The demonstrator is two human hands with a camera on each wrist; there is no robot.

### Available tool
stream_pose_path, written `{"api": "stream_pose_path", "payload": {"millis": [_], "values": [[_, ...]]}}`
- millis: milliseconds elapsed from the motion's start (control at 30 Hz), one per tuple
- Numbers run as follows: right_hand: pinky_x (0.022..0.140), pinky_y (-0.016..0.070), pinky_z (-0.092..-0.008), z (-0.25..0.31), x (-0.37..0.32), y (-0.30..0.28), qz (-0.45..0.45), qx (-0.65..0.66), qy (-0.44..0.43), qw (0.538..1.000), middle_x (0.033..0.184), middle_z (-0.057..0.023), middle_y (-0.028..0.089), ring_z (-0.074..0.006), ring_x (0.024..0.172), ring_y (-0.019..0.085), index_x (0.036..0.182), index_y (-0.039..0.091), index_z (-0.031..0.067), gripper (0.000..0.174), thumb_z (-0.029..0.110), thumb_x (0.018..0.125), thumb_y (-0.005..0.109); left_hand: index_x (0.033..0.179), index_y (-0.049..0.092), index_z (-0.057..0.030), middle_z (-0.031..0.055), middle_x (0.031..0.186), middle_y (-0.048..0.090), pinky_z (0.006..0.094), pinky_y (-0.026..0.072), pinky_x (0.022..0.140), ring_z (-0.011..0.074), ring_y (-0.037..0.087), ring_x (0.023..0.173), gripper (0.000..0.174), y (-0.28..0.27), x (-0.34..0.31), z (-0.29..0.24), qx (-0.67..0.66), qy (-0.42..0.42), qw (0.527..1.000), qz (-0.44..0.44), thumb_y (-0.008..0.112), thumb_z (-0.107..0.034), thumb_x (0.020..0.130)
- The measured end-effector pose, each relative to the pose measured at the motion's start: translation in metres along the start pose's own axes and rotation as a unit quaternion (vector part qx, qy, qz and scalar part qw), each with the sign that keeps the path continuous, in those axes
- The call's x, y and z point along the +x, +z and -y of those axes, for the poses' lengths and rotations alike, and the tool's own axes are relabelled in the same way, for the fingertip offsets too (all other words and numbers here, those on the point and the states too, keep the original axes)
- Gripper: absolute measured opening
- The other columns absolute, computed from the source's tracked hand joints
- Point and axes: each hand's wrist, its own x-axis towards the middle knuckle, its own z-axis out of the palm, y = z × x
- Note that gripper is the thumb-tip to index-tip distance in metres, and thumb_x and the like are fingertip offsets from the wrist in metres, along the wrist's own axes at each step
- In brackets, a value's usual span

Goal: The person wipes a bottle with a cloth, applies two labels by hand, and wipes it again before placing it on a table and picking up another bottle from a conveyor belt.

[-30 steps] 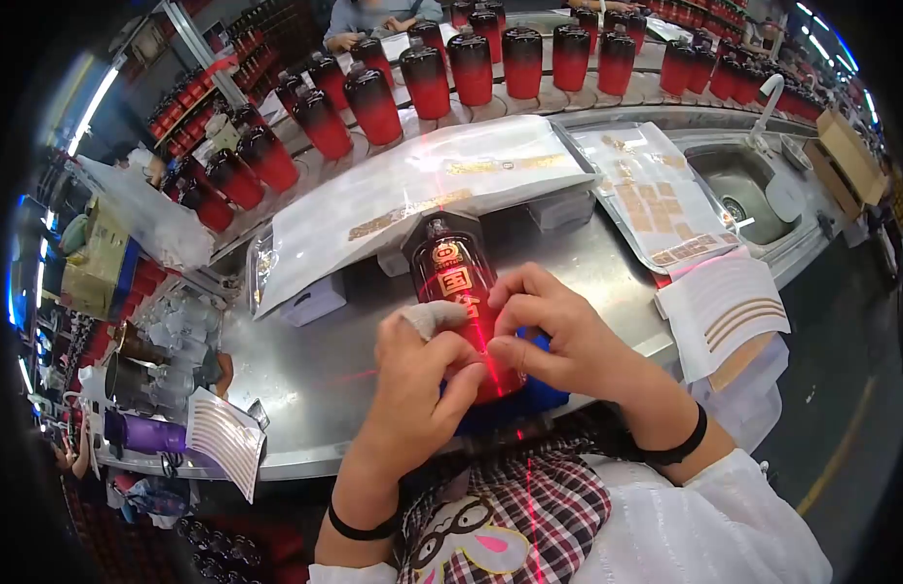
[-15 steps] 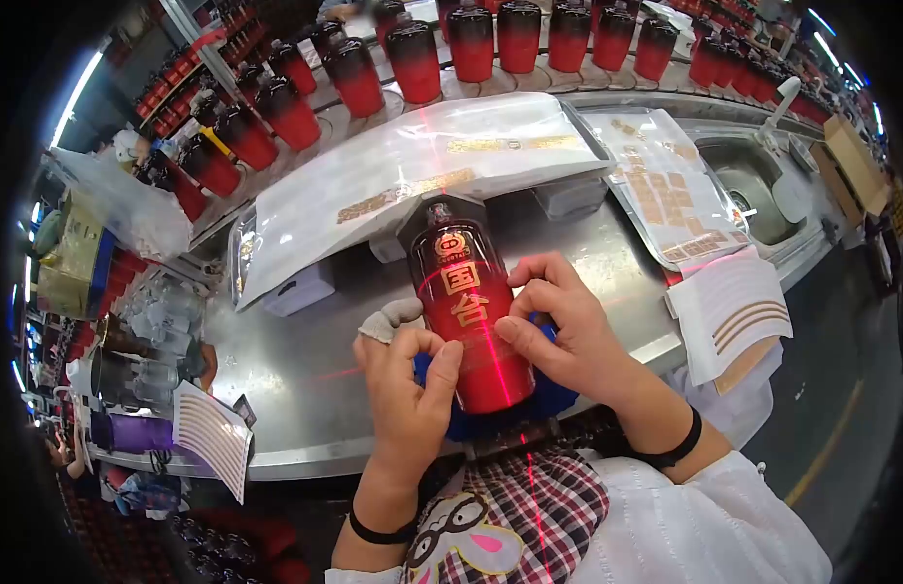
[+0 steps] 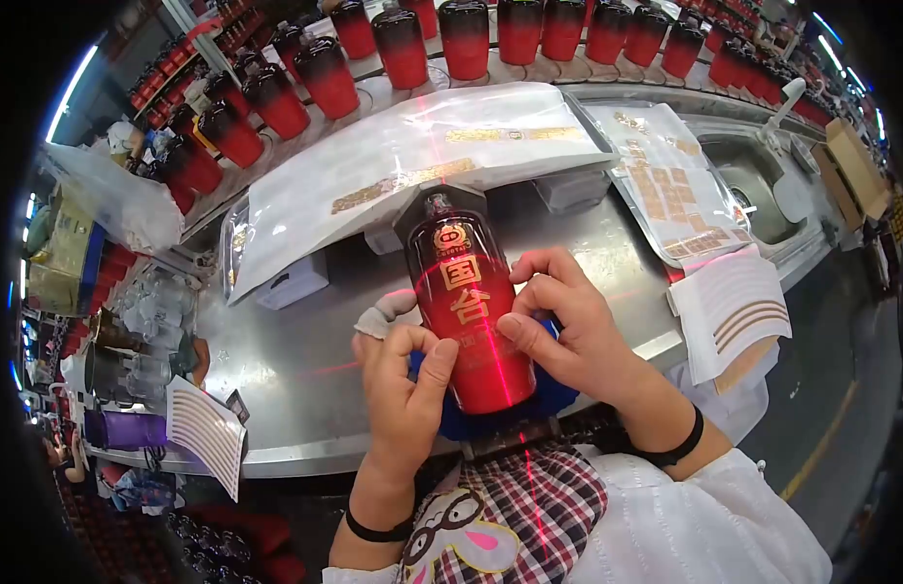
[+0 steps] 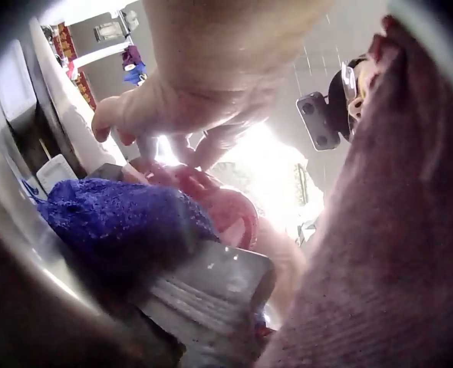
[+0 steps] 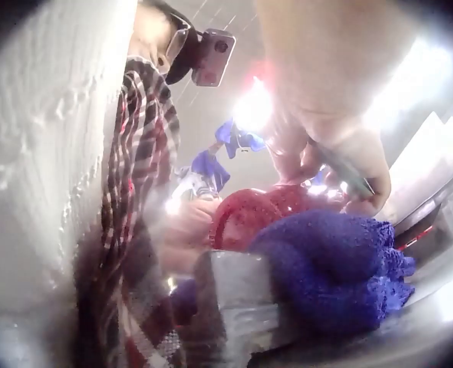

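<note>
Between the left hand (image 3: 401,389) and right hand (image 3: 576,326), the red-and-black bottle (image 3: 471,316) bears large gold characters (image 3: 462,273) reading 国台; small lettering (image 3: 452,250) under the emblem (image 3: 450,237) above and a faint line (image 3: 478,341) below are illegible.

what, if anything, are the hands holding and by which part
It cannot be told: the left hand and right hand flank the bottle, but whether their fingers grip it or pinch something thin is unclear.

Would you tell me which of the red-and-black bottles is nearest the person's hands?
The bottle with gold characters, between the left hand and right hand. It lies on the blue cloth, whereas the bottles lined up beyond stand upright.
</note>
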Motion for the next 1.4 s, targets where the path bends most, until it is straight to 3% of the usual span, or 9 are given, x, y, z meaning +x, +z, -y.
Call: {"api": "stream_pose_path", "payload": {"millis": [167,300,433,700,867,967,1100,1267,1400], "values": [[0.083,0.0467,-0.0359,0.012,-0.001,-0.008,0.023,-0.028,-0.025,0.999,0.106,-0.0166,0.051,-0.0294,0.097,0.056,0.085,0.058,0.0012,0.018,0.014,0.087,0.070,0.080,0.059,-0.0046,0.0201,0.127,0.053,0.0394,0.0296,0.102,0.0287,0.045,0.115,0.018,-0.004,-0.001,-0.011,-0.038,-0.005,0.999,0.004,0.068,-0.019,0.088],[0.085,0.0460,-0.0367,0.033,-0.012,-0.022,0.066,0.017,-0.012,0.998,0.107,-0.0166,0.051,-0.0297,0.098,0.055,0.085,0.058,0.0010,0.018,0.014,0.087,0.070,0.078,0.059,-0.0052,0.0204,0.130,0.053,0.0398,0.0299,0.102,0.0286,0.045,0.116,0.016,-0.018,-0.013,-0.026,-0.096,-0.086,0.990,0.052,0.067,-0.016,0.087],[0.085,0.0459,-0.0365,0.016,-0.019,-0.013,0.060,0.006,0.018,0.998,0.106,-0.0163,0.051,-0.0297,0.098,0.055,0.084,0.058,0.0009,0.017,0.013,0.087,0.070,0.079,0.059,-0.0056,0.0209,0.132,0.052,0.0411,0.0297,0.103,0.0296,0.044,0.117,0.017,-0.009,-0.020,-0.009,-0.082,-0.081,0.992,0.041,0.068,-0.017,0.087],[0.085,0.0460,-0.0360,0.010,-0.023,-0.007,0.044,0.001,0.037,0.998,0.106,-0.0160,0.051,-0.0294,0.098,0.055,0.085,0.058,0.0008,0.018,0.015,0.089,0.069,0.080,0.059,-0.0064,0.0204,0.133,0.052,0.0421,0.0279,0.105,0.0307,0.044,0.120,0.017,-0.006,-0.021,-0.002,-0.030,-0.029,0.999,0.032,0.069,-0.019,0.087],[0.090,0.0456,-0.0358,0.006,-0.021,-0.009,0.030,-0.019,-0.009,0.999,0.111,-0.0154,0.050,-0.0290,0.103,0.054,0.095,0.060,0.0012,0.020,0.017,0.088,0.071,0.080,0.059,-0.0066,0.0201,0.132,0.052,0.0437,0.0269,0.106,0.0314,0.042,0.121,0.017,-0.007,-0.022,-0.006,-0.033,-0.032,0.999,0.022,0.068,-0.019,0.087],[0.093,0.0449,-0.0368,0.007,-0.021,-0.007,0.029,-0.023,-0.030,0.999,0.118,-0.0158,0.047,-0.0300,0.108,0.052,0.102,0.061,0.0026,0.024,0.017,0.087,0.072,0.080,0.060,-0.0061,0.0207,0.132,0.052,0.0457,0.0268,0.105,0.0342,0.041,0.121,0.015,-0.011,-0.019,-0.020,0.048,0.008,0.998,0.043,0.068,-0.018,0.086],[0.097,0.0437,-0.0387,0.005,-0.019,-0.006,0.035,-0.035,-0.100,0.994,0.125,-0.0171,0.043,-0.0323,0.115,0.050,0.106,0.062,0.0052,0.028,0.017,0.084,0.074,0.081,0.062,-0.0060,0.0214,0.132,0.052,0.0475,0.0270,0.104,0.0380,0.039,0.121,0.012,-0.013,-0.016,-0.038,0.156,0.121,0.979,0.046,0.069,-0.016,0.083],[0.097,0.0428,-0.0396,0.006,-0.021,-0.013,0.065,-0.016,-0.118,0.991,0.124,-0.0175,0.044,-0.0326,0.116,0.049,0.095,0.063,0.0053,0.021,0.017,0.083,0.075,0.081,0.064,-0.0064,0.0213,0.134,0.051,0.0481,0.0271,0.104,0.0389,0.039,0.122,0.010,-0.018,-0.016,-0.059,0.157,0.170,0.968,0.099,0.070,-0.014,0.081],[0.096,0.0427,-0.0383,0.007,-0.026,-0.020,0.083,0.032,-0.064,0.994,0.120,-0.0173,0.047,-0.0316,0.114,0.050,0.086,0.063,0.0040,0.016,0.016,0.084,0.074,0.080,0.062,-0.0061,0.0203,0.132,0.053,0.0449,0.0289,0.104,0.0351,0.042,0.120,0.010,-0.018,-0.018,-0.050,0.069,0.088,0.991,0.074,0.069,-0.013,0.081]]}}
